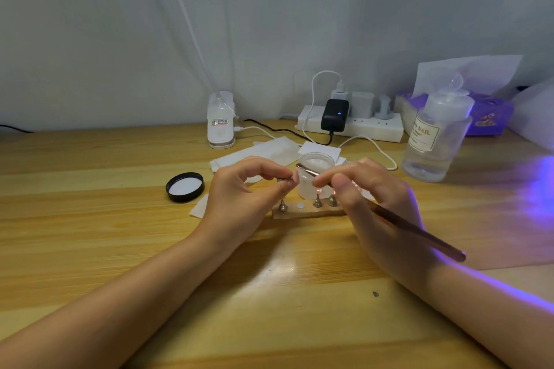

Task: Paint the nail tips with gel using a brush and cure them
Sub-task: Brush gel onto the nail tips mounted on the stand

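Clear bottle (434, 135) label – "NAIL" legible.

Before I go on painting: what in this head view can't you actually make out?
- Nail tip on the peg pinched in the left hand: hidden by its fingertips.
- Brush bristles: too small and blurred, partly behind the right hand; gel load unknown.
- Stand right end: covered by the right hand.
- Purple light source: cut off by the right edge; only its glow shows.
- Bottle label: partly blurred.
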